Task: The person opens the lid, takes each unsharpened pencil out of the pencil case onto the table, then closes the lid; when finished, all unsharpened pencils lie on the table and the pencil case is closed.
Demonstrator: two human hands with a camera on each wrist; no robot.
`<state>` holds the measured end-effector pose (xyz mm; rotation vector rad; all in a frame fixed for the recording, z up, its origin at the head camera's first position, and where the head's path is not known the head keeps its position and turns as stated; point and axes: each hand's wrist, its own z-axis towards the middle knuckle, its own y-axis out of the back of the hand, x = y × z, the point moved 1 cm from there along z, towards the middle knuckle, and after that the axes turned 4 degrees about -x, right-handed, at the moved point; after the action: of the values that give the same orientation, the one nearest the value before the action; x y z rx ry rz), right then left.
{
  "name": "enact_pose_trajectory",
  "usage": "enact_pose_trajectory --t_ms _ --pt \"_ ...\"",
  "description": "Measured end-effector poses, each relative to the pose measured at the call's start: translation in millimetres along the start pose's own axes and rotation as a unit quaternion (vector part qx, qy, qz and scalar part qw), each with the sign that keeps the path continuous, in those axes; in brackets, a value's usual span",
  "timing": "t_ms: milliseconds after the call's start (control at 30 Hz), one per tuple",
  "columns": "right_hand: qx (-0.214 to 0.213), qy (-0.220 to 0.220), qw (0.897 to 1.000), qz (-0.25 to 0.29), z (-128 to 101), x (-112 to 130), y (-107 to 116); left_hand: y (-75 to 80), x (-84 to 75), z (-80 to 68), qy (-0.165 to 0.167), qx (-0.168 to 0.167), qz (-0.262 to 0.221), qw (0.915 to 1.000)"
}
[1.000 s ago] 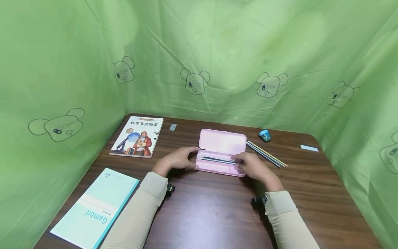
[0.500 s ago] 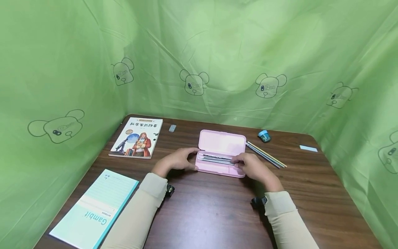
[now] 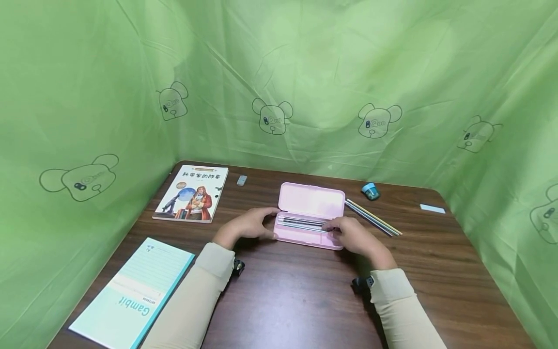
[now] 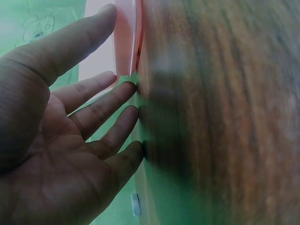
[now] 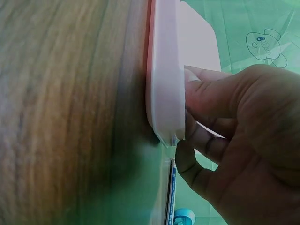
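A pink pencil case [image 3: 312, 199] lies with its lid up at the middle of the table. Several pencils [image 3: 302, 222] lie lengthwise in its tray, some dark and one pale blue. My left hand [image 3: 252, 223] is at the case's left end, fingers loosely extended, thumb by the front corner. In the left wrist view the fingers [image 4: 101, 110] are spread and slightly bent. My right hand [image 3: 355, 234] reaches over the right end, fingers curled down on the pencils' right ends. The case wall [image 5: 166, 70] hides its thumb and finger tips in the right wrist view.
Several loose pencils [image 3: 374, 218] lie right of the case, with a blue sharpener [image 3: 371, 191] behind them. A white strip [image 3: 432, 208] is at far right. Left are a grey eraser [image 3: 241, 180], a storybook [image 3: 192, 194] and a green notebook [image 3: 132, 293]. Green cloth surrounds the table.
The pencils inside the case have shifted and spread apart, with a pale blue one now in front. My right fingers have moved slightly; my left hand stays at the case's end.
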<state>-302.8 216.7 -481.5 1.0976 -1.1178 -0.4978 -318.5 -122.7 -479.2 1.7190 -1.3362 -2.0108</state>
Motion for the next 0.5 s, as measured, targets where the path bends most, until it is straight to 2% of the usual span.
enact_pose_trajectory --t_ms 233,400,500 --pt "-0.003 -0.011 1.000 0.023 0 1 1 -0.3 3.1 0.5 0.000 0.000 0.001 1.0000" --pt "-0.037 -0.013 0.999 0.035 -3 -1 6 0.0 2.7 0.4 -0.002 0.001 -0.001 1.0000" --pt "-0.070 -0.024 0.995 0.070 -7 -6 14 0.3 1.4 0.3 -0.004 0.003 -0.003 1.0000"
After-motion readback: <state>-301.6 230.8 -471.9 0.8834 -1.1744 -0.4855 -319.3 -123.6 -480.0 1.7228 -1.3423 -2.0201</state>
